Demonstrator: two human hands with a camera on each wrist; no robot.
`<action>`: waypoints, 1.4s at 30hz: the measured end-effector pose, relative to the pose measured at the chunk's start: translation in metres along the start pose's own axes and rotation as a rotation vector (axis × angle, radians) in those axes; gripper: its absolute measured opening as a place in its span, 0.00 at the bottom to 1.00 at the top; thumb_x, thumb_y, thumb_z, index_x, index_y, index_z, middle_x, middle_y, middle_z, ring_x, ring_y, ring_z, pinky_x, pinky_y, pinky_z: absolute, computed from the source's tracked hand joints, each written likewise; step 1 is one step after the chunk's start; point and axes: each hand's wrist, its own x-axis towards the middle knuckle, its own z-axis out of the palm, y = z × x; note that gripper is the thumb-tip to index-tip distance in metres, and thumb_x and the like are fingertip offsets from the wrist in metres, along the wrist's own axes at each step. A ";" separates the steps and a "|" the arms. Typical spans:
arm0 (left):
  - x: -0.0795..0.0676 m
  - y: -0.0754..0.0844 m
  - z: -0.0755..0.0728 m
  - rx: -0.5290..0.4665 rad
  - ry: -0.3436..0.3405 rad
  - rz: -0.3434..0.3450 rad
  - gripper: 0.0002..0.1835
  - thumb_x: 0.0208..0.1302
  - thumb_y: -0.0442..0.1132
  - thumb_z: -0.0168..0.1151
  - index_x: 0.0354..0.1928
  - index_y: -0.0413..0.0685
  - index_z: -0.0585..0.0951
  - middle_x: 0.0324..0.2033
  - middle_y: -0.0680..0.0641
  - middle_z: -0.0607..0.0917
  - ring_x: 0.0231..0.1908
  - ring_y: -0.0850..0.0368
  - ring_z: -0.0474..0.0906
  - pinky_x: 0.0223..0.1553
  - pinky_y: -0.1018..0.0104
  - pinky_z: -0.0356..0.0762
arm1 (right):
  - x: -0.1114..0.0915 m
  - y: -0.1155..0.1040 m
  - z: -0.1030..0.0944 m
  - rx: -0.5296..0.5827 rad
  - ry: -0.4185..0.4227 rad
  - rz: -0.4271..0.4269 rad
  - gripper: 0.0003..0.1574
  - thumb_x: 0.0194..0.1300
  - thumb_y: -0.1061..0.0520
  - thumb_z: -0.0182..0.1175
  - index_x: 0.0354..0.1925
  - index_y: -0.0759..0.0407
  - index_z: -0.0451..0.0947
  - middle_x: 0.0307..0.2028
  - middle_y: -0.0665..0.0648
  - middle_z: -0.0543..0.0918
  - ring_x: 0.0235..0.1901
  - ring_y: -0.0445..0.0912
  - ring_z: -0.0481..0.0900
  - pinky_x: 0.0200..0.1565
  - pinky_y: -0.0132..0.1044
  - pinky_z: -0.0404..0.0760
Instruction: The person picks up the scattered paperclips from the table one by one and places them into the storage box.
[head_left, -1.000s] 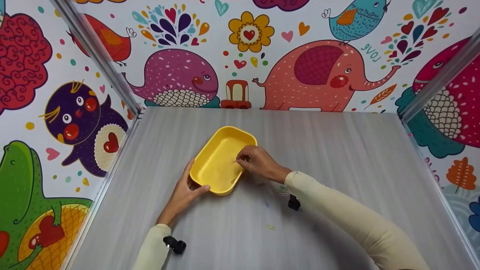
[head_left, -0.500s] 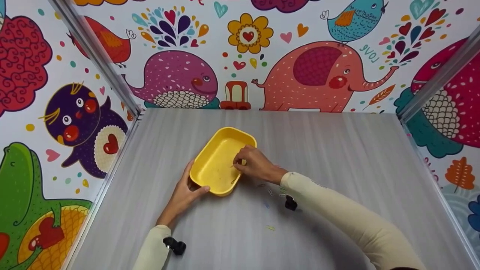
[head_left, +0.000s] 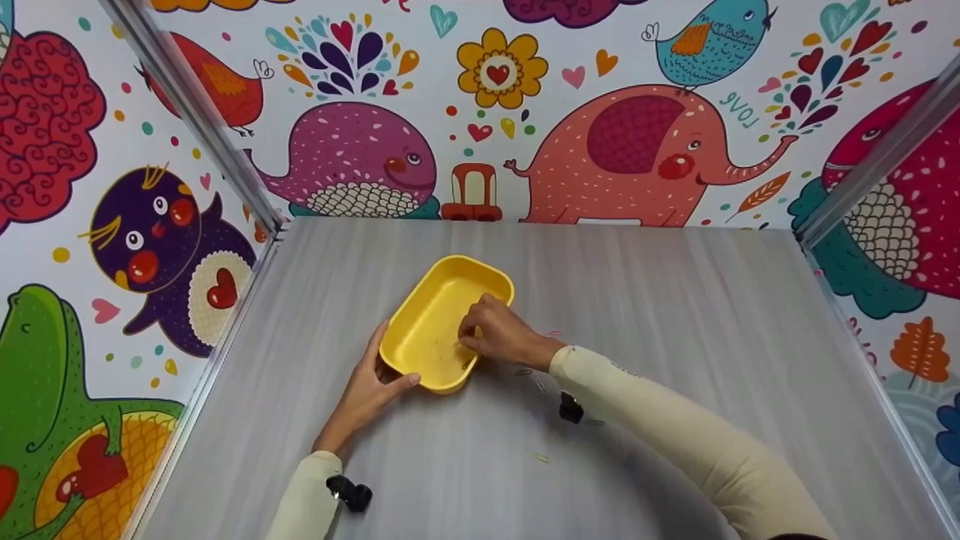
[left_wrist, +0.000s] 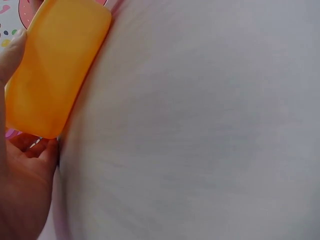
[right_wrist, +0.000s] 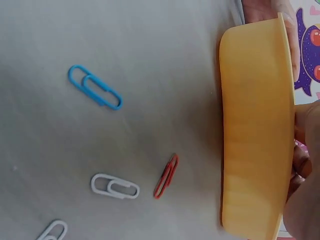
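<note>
A yellow plastic tub (head_left: 424, 319) stands at an angle on the table. My left hand (head_left: 366, 394) grips its near left corner, thumb over the rim and fingers along the outer wall. Inside the tub, my right hand (head_left: 499, 330) reaches over the right wall and pinches a small thin paper clip (head_left: 457, 343), mostly covered by the fingertips. Another dark clip (head_left: 466, 364) lies in the tub near the right wall. The right wrist view has the tub's outer side hiding the right fingertips.
Loose paper clips lie on the table right of the tub: blue (right_wrist: 95, 87), white (right_wrist: 115, 186) and red (right_wrist: 166, 176). A yellow clip (head_left: 541, 457) is nearer the front, and a pink one (head_left: 553, 332) lies beyond the right wrist. Printed walls enclose the table.
My right hand has moved slightly left and toward the near end inside the tub, still pinching the clip. The left hand and tub have stayed in place.
</note>
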 end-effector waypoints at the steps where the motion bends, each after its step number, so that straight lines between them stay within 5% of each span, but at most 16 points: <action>1: 0.000 0.000 0.000 -0.002 -0.001 0.003 0.59 0.70 0.37 0.79 0.91 0.53 0.48 0.83 0.39 0.64 0.75 0.42 0.73 0.69 0.66 0.75 | 0.000 -0.001 0.000 -0.001 -0.005 -0.002 0.08 0.70 0.60 0.77 0.45 0.63 0.94 0.39 0.55 0.92 0.41 0.52 0.77 0.48 0.43 0.70; 9: 0.001 0.002 0.000 -0.003 0.000 -0.002 0.58 0.70 0.38 0.79 0.91 0.53 0.49 0.83 0.39 0.66 0.74 0.43 0.74 0.71 0.61 0.75 | -0.005 0.001 -0.003 0.007 0.045 0.005 0.09 0.71 0.60 0.75 0.47 0.63 0.94 0.41 0.56 0.91 0.44 0.51 0.75 0.49 0.44 0.73; 17: 0.003 0.003 -0.002 0.011 0.000 0.007 0.59 0.69 0.37 0.79 0.91 0.52 0.48 0.84 0.39 0.64 0.75 0.43 0.73 0.67 0.73 0.73 | -0.023 0.004 -0.010 0.030 0.162 -0.026 0.07 0.71 0.61 0.76 0.46 0.61 0.93 0.41 0.53 0.90 0.46 0.51 0.76 0.53 0.46 0.77; 28: 0.003 0.004 -0.002 0.005 -0.005 0.006 0.60 0.70 0.36 0.79 0.91 0.50 0.47 0.85 0.38 0.62 0.76 0.41 0.71 0.65 0.78 0.71 | -0.050 0.007 -0.024 0.122 0.248 0.082 0.07 0.76 0.55 0.73 0.50 0.53 0.92 0.44 0.47 0.87 0.52 0.46 0.77 0.62 0.45 0.80; 42: 0.000 0.000 -0.001 -0.005 0.003 0.004 0.59 0.69 0.35 0.79 0.91 0.51 0.48 0.85 0.39 0.61 0.80 0.42 0.67 0.68 0.78 0.69 | -0.082 0.027 -0.015 0.234 0.437 -0.018 0.08 0.72 0.63 0.75 0.45 0.52 0.93 0.41 0.48 0.88 0.46 0.49 0.81 0.49 0.47 0.79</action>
